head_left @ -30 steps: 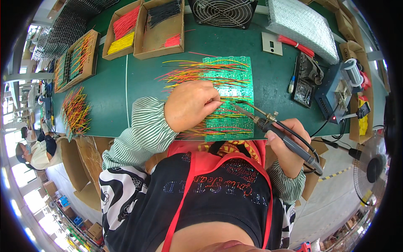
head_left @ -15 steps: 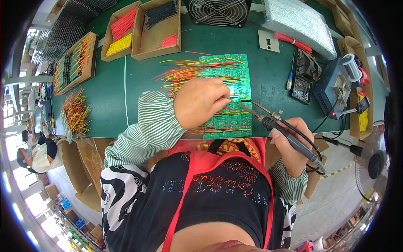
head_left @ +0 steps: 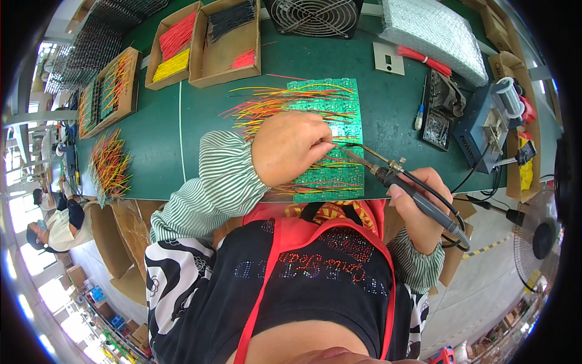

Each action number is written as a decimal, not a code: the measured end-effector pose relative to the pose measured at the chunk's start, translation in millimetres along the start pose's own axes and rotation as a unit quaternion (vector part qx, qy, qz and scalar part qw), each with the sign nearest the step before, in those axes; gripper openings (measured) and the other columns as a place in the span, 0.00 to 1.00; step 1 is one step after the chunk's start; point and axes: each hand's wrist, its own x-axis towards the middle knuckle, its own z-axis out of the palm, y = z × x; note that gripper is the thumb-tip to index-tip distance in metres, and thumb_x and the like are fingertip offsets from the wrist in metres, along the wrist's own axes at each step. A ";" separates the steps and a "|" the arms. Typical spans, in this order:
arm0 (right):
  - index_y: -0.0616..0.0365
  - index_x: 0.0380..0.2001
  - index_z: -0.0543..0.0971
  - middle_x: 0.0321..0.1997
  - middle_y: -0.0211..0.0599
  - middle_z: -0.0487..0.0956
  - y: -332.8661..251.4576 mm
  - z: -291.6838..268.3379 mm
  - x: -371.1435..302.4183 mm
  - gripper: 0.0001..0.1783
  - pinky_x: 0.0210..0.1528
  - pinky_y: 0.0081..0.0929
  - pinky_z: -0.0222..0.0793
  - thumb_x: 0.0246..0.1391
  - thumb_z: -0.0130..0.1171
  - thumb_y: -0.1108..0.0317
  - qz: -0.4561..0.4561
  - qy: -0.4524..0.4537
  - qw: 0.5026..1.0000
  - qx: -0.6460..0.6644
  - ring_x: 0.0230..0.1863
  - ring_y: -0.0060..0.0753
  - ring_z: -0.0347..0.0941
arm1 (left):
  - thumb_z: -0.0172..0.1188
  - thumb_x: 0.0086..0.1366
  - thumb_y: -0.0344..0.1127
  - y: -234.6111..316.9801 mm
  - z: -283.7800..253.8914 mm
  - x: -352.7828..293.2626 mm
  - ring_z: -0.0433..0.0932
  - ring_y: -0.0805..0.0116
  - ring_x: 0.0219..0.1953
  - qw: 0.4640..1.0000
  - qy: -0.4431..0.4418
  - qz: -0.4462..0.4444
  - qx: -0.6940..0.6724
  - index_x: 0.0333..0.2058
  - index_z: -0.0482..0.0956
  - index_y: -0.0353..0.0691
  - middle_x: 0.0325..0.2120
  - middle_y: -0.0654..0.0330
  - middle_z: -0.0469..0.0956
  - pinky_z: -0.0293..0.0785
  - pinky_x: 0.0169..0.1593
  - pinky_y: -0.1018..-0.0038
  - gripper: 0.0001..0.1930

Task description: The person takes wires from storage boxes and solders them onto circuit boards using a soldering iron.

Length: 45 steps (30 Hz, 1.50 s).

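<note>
A green panel of circuit boards (head_left: 330, 182) lies on the bench in front of me, with many red, yellow and black wires (head_left: 254, 112) across it, their loose ends trailing to the left. Over the middle of the panel, my left hand (head_left: 291, 147) is closed in a pinch on a thin wire, mostly hidden by the fingers. My right hand (head_left: 421, 209) is wrapped round a soldering iron (head_left: 418, 201) with a thin solder feed tube clamped to it. The iron's tip points at the board, just right of my left fingertips; whether it touches is too small to tell.
Cardboard trays (head_left: 200, 76) of red, yellow and black wires stand at the back left. Wired boards (head_left: 110, 161) lie at the left edge. A fan (head_left: 315, 17) is at the back, a bubble-wrapped pack (head_left: 431, 36) beyond. On the right stand a soldering station (head_left: 479, 130) and solder spool (head_left: 508, 99).
My hands are almost still. The iron's tip has shifted very slightly at the board, and my left hand keeps its pinch.
</note>
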 end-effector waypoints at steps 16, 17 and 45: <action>0.64 0.28 0.75 0.22 0.30 0.76 -2.2 -16.1 -11.5 0.10 0.26 0.14 0.64 0.40 0.64 0.74 0.045 0.045 0.998 0.013 0.23 0.14 0.68 | 0.58 0.55 0.34 13.9 -6.8 6.8 0.74 0.57 0.29 0.996 0.057 0.050 0.036 0.28 0.76 0.38 0.24 0.56 0.73 0.69 0.33 0.65 0.06; 0.64 0.28 0.75 0.22 0.30 0.76 -1.9 -16.2 -11.1 0.10 0.26 0.14 0.64 0.40 0.64 0.74 0.044 0.045 0.998 0.013 0.23 0.14 0.68 | 0.58 0.55 0.34 14.2 -0.7 8.5 0.74 0.57 0.30 0.997 0.041 0.054 0.030 0.28 0.76 0.38 0.24 0.57 0.73 0.69 0.33 0.64 0.06; 0.64 0.27 0.75 0.21 0.30 0.76 0.1 -24.5 -15.7 0.11 0.27 0.15 0.64 0.37 0.64 0.73 0.029 0.071 0.997 -0.005 0.23 0.15 0.68 | 0.58 0.54 0.34 14.9 12.5 15.0 0.74 0.58 0.29 0.999 0.003 0.024 0.023 0.24 0.76 0.38 0.24 0.58 0.74 0.70 0.33 0.64 0.06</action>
